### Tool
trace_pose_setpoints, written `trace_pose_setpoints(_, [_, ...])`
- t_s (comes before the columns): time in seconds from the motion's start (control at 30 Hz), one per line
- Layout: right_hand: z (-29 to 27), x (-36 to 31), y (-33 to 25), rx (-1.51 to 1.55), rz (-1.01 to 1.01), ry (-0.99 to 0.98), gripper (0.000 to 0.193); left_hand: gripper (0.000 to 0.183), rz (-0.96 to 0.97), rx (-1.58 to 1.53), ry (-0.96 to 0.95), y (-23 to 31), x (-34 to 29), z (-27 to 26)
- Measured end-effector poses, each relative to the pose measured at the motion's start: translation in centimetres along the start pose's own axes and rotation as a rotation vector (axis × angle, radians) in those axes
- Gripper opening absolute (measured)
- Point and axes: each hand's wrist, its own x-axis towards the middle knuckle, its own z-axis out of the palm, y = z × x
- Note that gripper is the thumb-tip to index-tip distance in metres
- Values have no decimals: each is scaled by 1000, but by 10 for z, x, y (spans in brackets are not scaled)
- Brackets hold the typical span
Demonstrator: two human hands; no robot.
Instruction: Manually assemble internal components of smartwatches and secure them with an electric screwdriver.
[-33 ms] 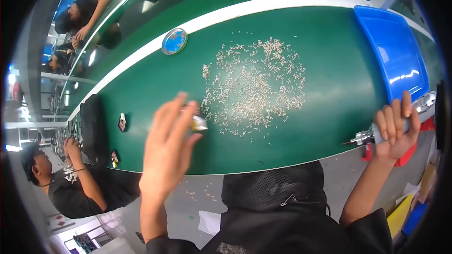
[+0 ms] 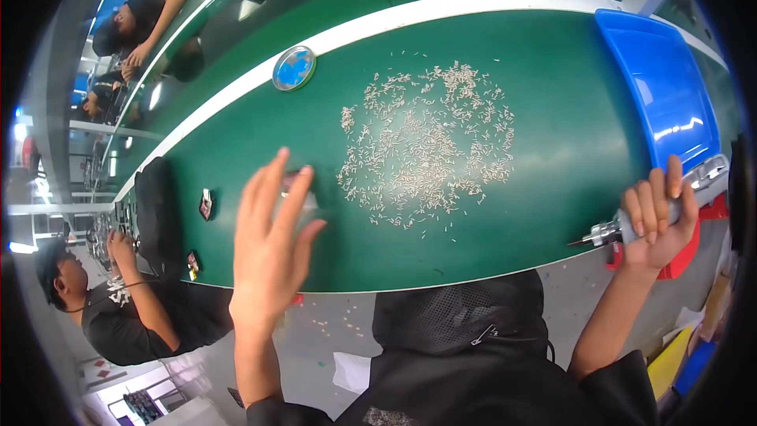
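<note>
On the green tabletop [image 2: 552, 110] lies a wide scatter of small, pale, screw-like pieces [image 2: 430, 154]. My left hand [image 2: 272, 244] is over the table left of them, its fingers spread. Beneath its fingers is a blurred small dark and silvery part [image 2: 307, 199]; no grip on it shows. My right hand [image 2: 658, 221] is wrapped round a grey electric screwdriver [image 2: 623, 229] at the table's right front edge. The index finger is raised, and the tool's thin bit points left.
A blue tray [image 2: 643, 83] stands at the right. Toward the back left is a round tin [image 2: 294, 69] with blue inside. Small dark parts [image 2: 206, 205] lie at the left. Below the screwdriver is a red container [image 2: 682, 260]. A person [image 2: 71, 276] sits at the left.
My left hand has shifted slightly left and its fingers have spread wider. The small part has moved left, now under the fingers and blurred. The right hand with the screwdriver has barely moved.
</note>
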Motion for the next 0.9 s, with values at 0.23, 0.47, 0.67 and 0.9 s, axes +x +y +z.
trace_pose_setpoints(0.23, [0, -12, 23, 99, 28, 189, 18, 24, 28, -137, 164, -19, 33, 34])
trace_pose_setpoints(0.47, [0, -20, 24, 151, 9, 190, 17, 16, 44, -51, 150, -18, 52, 51])
trace_pose_setpoints(0.67, [-2, -19, 22, 178, 29, 180, 18, 20, 218, 143, 72, -20, 59, 52])
trace_pose_setpoints(0.9, [2, -20, 20, 205, 30, 181, 19, 7, -22, -235, 150, -24, 62, 56])
